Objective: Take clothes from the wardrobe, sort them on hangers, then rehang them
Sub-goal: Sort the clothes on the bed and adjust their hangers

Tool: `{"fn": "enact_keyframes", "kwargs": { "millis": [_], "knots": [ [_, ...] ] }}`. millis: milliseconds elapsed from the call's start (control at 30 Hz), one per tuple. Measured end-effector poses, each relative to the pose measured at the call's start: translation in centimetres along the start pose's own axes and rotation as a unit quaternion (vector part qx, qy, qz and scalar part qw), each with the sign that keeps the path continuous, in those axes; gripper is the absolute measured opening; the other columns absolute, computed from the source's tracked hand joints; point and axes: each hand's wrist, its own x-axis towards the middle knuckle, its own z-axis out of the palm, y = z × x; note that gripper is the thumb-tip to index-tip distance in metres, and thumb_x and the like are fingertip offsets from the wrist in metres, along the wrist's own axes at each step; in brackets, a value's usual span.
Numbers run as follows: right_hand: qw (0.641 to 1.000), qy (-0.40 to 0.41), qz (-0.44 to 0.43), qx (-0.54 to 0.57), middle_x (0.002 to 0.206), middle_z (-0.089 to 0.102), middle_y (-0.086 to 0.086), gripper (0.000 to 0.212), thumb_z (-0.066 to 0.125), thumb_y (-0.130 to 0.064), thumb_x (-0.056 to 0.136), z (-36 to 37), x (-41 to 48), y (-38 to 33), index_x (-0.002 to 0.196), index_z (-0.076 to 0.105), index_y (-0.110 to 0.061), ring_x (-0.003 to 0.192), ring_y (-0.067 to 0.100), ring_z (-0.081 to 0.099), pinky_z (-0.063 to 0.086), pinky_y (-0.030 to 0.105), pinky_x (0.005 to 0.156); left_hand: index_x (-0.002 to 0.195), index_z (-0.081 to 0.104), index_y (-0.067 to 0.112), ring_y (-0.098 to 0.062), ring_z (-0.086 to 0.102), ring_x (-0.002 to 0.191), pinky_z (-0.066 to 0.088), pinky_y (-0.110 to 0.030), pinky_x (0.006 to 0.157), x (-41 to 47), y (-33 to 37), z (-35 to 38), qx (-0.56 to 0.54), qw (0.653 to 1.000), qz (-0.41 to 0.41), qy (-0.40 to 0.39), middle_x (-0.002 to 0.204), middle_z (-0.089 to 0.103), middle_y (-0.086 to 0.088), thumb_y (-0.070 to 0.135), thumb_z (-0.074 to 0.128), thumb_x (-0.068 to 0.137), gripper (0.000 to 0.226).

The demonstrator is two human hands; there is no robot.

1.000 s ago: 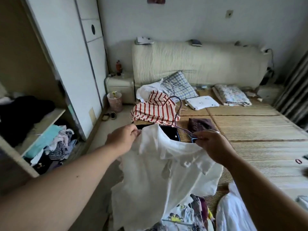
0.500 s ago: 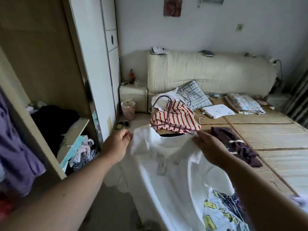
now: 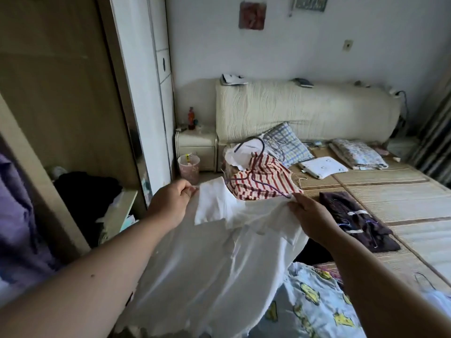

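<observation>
Looks like the sorting step. The left hand (image 3: 170, 201) is pinching one shoulder of a white shirt (image 3: 219, 264) and the right hand (image 3: 314, 220) is gripping the other. They're holding it spread in the air, near, between the wardrobe (image 3: 61, 93) on the left and the bed (image 3: 390, 186) on the right. A thin purple wire (image 3: 271, 187) is running toward the right fingers, and I can't tell if it's this shirt's hanger. My guess is it's needing a hanger next, then the wardrobe. A striped top (image 3: 263, 184) and a dark purple garment (image 3: 356, 220) are lying on the bed, with a blue printed one (image 3: 314, 311) near right. The shirt's tail is dangling low and could be snagging that pile.
</observation>
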Motion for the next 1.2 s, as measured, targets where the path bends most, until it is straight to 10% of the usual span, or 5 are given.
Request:
{"fn": "enact_keyframes", "kwargs": {
  "millis": [433,933,1200],
  "knots": [
    [1.0,0.022,0.014,-0.004,0.091,0.064,0.008,0.017,0.05,-0.026,0.093,1.0,15.7,1.1,0.1,0.062,-0.017,0.087,0.028,0.058,0.039,0.032,0.066,0.07,0.052,0.027,-0.018,0.051,0.071,0.032,-0.028,0.055,16.8,-0.3,4.5,-0.002,1.0,-0.01,-0.029,0.067,0.054,0.007,0.028,0.052,0.095,0.025],
    [0.988,0.103,0.115,0.001,0.093,0.064,0.007,0.017,0.049,-0.019,0.094,5.5,36.6,3.2,0.105,0.063,-0.017,0.089,0.026,0.06,0.045,0.034,0.077,0.089,0.061,0.019,-0.021,0.056,0.084,0.032,-0.027,0.063,43.7,-1.7,16.4,0.013,0.989,0.072,-0.13,0.086,0.063,-0.002,0.031,0.047,0.097,0.02],
    [0.961,0.165,0.222,0.018,0.067,0.056,0.004,0.012,0.049,-0.021,0.092,8.8,47.2,3.2,0.085,0.055,-0.013,0.068,0.026,0.054,0.038,0.03,0.055,0.091,0.065,0.008,-0.029,0.06,0.087,0.038,-0.032,0.066,59.2,0.8,20.6,-0.017,0.971,0.157,-0.177,0.09,0.067,-0.012,0.028,0.051,0.095,0.025]
  ]
}}
